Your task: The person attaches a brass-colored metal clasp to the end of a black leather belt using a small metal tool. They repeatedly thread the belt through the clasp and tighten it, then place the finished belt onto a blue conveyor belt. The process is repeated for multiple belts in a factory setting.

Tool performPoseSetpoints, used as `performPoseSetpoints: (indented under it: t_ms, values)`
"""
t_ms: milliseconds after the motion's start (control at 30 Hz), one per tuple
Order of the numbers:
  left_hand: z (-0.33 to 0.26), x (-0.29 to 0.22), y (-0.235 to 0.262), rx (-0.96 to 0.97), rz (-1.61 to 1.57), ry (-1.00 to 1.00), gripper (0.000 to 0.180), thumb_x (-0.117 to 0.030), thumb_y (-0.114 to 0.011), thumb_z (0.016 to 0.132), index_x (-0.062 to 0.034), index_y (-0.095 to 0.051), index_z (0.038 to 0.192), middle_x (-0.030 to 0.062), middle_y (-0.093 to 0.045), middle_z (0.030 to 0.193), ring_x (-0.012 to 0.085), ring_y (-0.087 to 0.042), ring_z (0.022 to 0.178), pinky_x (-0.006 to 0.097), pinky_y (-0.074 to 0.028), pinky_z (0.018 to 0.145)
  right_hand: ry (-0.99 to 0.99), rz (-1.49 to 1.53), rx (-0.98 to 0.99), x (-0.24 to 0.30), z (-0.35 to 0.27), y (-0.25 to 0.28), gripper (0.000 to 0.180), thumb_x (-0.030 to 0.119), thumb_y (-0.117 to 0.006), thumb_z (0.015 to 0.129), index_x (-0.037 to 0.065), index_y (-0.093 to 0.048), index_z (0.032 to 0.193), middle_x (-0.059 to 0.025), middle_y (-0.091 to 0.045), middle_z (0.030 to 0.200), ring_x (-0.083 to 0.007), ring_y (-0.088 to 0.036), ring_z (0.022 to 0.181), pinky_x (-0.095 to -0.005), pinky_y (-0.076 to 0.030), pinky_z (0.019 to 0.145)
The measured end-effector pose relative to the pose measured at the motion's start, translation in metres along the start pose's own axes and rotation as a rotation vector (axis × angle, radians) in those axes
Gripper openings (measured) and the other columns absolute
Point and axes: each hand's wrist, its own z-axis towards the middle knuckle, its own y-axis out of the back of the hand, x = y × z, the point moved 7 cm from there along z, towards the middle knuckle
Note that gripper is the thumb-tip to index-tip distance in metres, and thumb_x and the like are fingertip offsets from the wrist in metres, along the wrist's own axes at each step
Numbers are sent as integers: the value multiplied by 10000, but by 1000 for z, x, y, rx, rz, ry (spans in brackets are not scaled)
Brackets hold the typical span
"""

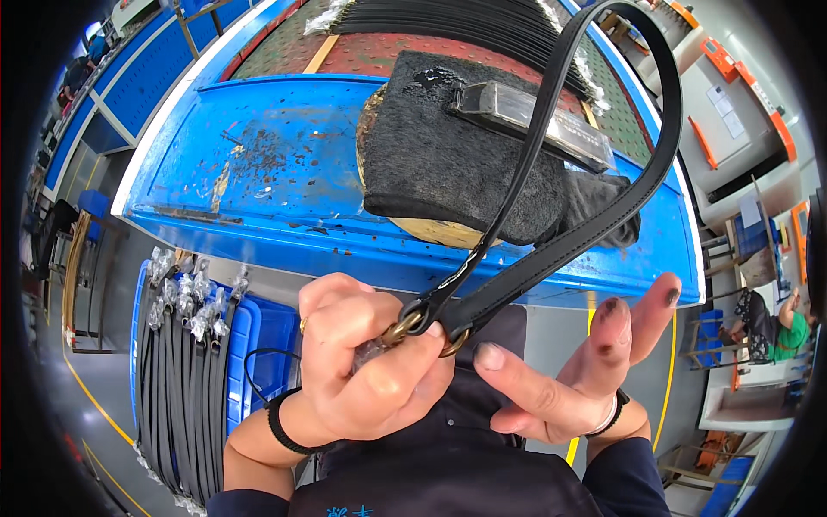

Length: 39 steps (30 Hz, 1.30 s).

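A black leather strap (642, 185) rises from my left hand (375, 362) in a tall loop, its two ends brought together at brass-coloured rings. The fingers of that hand are closed around the ring end, and some clear wrapping shows between them. Just right of the rings is my right hand (577, 379), fingers spread and holding nothing, with dark stains on several fingertips. Beyond the loop, a black cloth-covered pad (465, 164) lies on the blue workbench (293, 172). On the pad rests a flat, dark, shiny rectangular piece (538, 125) with a wet black patch beside it.
Many black straps (431, 30) lie side by side on the bench's green and red surface at the back. To my left, more straps (181, 388) with wrapped ends hang over a blue crate (263, 353). A person in green (788, 332) is far right.
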Motion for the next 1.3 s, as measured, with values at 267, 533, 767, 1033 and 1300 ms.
performPoseSetpoints:
  t_ms: [267, 533, 767, 1033, 1300]
  values:
    - [0, -3, -2, 8, -6, -15, 394, 0, -701, 490, -111, -574, 846, 35, -475, 820, 139, -449, 650, 311, -358, 612, 31, 55, -45, 0, -1, 1, 424, 558, -403, 829, 252, -674, 941, -175, -125, 1421, -448, -33, 1286, -543, -5, 1016]
    - [-2, -7, -3, -2, 56, -94, 358, -17, -692, 500, -125, -587, 824, 27, -452, 834, 124, -437, 601, 298, -353, 615, 18, 35, -49, -3, 4, -1, 421, 551, -389, 838, 253, -679, 910, -185, -153, 1412, -444, -63, 1288, -554, -3, 1018]
    - [0, 1, -2, 19, 62, -53, 330, -38, -691, 522, -114, -585, 825, 45, -460, 809, 165, -438, 622, 312, -356, 602, -163, 394, -246, -36, -17, 17, 350, 457, -412, 849, 208, -623, 975, -156, -210, 1399, -383, -99, 1302, -519, -25, 1034]
    - [27, 19, 17, 128, -84, 135, 157, -67, -633, 624, -37, -535, 743, 94, -488, 724, 207, -449, 666, 297, -372, 593, -609, -205, 248, -123, -69, -36, 293, 164, -494, 827, 102, -593, 1096, -110, -381, 1321, -340, -218, 1281, -476, -99, 1037]
    - [46, 24, 15, 302, -201, 215, 182, -185, -611, 635, -45, -497, 654, 64, -451, 712, 174, -417, 698, 279, -330, 630, -475, -58, -209, -100, -56, 37, 320, 284, -408, 866, 99, -669, 856, -136, -504, 1186, -343, -310, 1228, -506, -142, 1023]
